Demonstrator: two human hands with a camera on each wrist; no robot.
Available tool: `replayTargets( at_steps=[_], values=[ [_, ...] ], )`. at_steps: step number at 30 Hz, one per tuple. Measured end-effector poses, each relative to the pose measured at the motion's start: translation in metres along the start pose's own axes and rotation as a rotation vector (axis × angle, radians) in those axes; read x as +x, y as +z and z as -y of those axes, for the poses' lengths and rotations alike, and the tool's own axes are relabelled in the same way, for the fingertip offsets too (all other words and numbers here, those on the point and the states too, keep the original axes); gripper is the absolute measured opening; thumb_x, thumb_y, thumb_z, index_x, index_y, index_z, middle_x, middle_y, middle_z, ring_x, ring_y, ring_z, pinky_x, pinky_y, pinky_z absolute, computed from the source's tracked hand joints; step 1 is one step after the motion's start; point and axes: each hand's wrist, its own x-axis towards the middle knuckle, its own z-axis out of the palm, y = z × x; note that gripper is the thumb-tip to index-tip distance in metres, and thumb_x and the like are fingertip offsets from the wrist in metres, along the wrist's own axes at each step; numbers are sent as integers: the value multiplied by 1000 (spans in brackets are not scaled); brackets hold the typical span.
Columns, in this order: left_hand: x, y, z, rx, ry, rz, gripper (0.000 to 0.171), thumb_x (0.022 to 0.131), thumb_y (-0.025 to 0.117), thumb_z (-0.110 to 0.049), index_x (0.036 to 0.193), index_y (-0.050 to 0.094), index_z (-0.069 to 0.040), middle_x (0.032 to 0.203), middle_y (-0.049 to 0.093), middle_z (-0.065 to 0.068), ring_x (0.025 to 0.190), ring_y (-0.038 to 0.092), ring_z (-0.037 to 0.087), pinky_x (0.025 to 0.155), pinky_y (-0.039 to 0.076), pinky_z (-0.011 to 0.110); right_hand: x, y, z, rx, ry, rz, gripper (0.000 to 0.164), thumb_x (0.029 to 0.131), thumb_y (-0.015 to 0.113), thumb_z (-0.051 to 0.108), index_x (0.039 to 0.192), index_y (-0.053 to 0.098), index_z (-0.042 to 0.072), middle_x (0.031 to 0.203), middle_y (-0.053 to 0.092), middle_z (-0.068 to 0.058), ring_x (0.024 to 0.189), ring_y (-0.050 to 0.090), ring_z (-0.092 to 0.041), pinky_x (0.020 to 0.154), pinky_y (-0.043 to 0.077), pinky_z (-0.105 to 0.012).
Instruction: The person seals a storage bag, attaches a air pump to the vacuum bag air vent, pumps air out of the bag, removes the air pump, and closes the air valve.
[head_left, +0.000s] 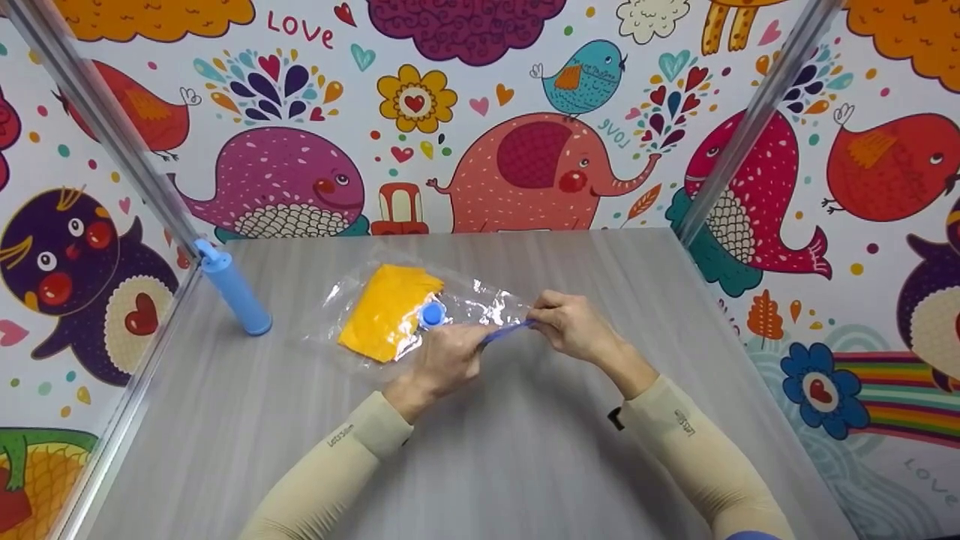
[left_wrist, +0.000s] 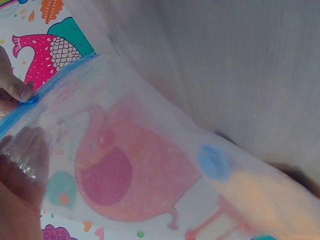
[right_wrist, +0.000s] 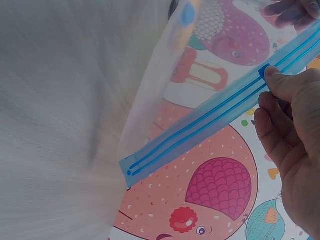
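Note:
A clear vacuum storage bag (head_left: 487, 294) with a folded yellow cloth (head_left: 382, 311) inside is spread above the table. Its round blue valve (head_left: 432, 314) lies beside the cloth. My left hand (head_left: 450, 358) grips the bag's blue zip edge near the middle, knuckles up. Farther right along that edge, my right hand (head_left: 571, 324) has its fingers at the seal. The right wrist view shows the blue double-track zip strip (right_wrist: 200, 129) running diagonally, with the right thumb and fingers pinching a small blue slider (right_wrist: 263, 71) on it.
A light-blue hand pump (head_left: 238, 294) stands upright at the left side of the grey wood-grain table (head_left: 525, 465). Printed panels with cartoon animals (head_left: 525, 180) rise at the back and both sides, joined by metal corner posts (head_left: 750, 120).

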Motion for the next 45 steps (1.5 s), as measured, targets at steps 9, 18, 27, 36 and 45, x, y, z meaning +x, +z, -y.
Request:
replayTargets(
  at_steps=[9, 18, 27, 36, 45],
  values=[
    [0, -2, -1, 16, -1, 12, 17, 92, 83, 0, 107, 81, -8, 74, 78, 1, 60, 74, 18, 58, 63, 27, -3, 2, -3, -20, -16, -19, 13, 92, 90, 3, 105, 89, 5, 93, 76, -10, 77, 77, -20, 72, 71, -33],
    [1, -4, -3, 1, -31, 56, 18, 94, 81, -1, 111, 82, -8, 81, 83, 2, 63, 75, 18, 62, 65, 27, -3, 1, -4, 1, 24, 8, 14, 94, 89, 3, 108, 88, 2, 96, 77, -12, 82, 80, -22, 78, 72, -34],
    [2, -6, -4, -25, -47, 75, 13, 97, 81, -3, 110, 82, -6, 78, 81, 3, 60, 71, 17, 62, 64, 24, -3, 0, -4, -22, 34, 0, 13, 93, 89, 3, 106, 88, 2, 96, 77, -11, 82, 79, -22, 78, 72, -34],
    [3, -5, -2, 16, 0, 22, 19, 92, 82, 2, 109, 83, -7, 82, 83, 3, 65, 77, 18, 62, 65, 28, -2, 0, -6, -63, -12, -33, 11, 92, 91, 4, 103, 88, 3, 92, 76, -10, 79, 79, -21, 73, 71, -33],
    [3, -5, -2, 15, 9, 13, 17, 92, 82, 1, 107, 82, -7, 84, 84, 2, 66, 78, 16, 61, 65, 28, -3, 0, -9, -57, -25, -44, 10, 93, 90, 5, 102, 88, 2, 92, 76, -10, 79, 78, -21, 73, 71, -34]
  ],
)
